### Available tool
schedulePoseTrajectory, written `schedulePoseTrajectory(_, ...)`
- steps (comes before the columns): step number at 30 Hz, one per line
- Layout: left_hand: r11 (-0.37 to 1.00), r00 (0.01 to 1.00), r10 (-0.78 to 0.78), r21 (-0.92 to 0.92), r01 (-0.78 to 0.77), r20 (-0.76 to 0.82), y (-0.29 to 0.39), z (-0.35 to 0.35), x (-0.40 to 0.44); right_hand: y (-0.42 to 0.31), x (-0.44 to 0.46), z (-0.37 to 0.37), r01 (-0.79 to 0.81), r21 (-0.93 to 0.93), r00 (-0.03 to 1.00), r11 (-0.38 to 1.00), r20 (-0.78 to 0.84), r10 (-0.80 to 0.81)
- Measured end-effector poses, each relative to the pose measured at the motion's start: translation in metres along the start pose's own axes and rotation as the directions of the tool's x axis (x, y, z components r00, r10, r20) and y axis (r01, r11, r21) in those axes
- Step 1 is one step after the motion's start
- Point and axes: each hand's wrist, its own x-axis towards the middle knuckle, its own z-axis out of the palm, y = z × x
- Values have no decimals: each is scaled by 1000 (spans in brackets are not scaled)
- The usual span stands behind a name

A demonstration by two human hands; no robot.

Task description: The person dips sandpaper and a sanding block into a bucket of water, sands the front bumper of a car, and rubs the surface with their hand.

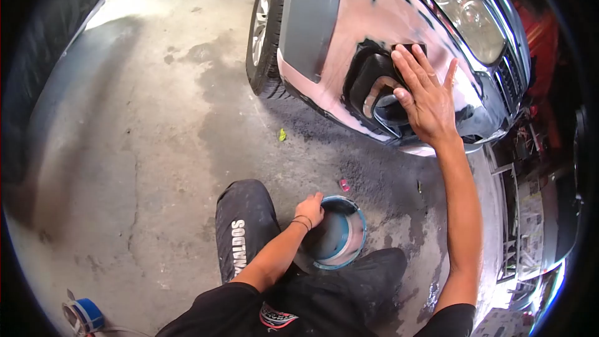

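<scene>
From head height, the only view looks forward and steeply down, bumper (357,20) close at one o'clock, floor (175,150) at nine.

Your right hand (425,103) is flat on the bumper (324,97) — the fingers cover part of a black sheet (412,48), beside the round opening. Your left hand (309,210) is at the rim of the bucket (355,246) — this bucket stands on the wet floor (240,131), between your knees.
</scene>
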Motion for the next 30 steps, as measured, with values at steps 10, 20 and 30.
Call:
schedulePoseTrajectory(10, 994, 992, 98, 57, -94, -76, -12, 12, 5, -13, 59, 21, 121, -71, 992, 990, -13, -122)
schedulePoseTrajectory(20, 997, 999, 36, 66, -36, 2, 0, 6, 10, 36, -21, 9, -30, -71, 999, 997, -18, 29)
schedulePoseTrajectory(30, 992, 995, 78, 101, -71, -67, -7, 4, -5, 44, -31, -2, -12, -1, 998, 1000, -67, 12)
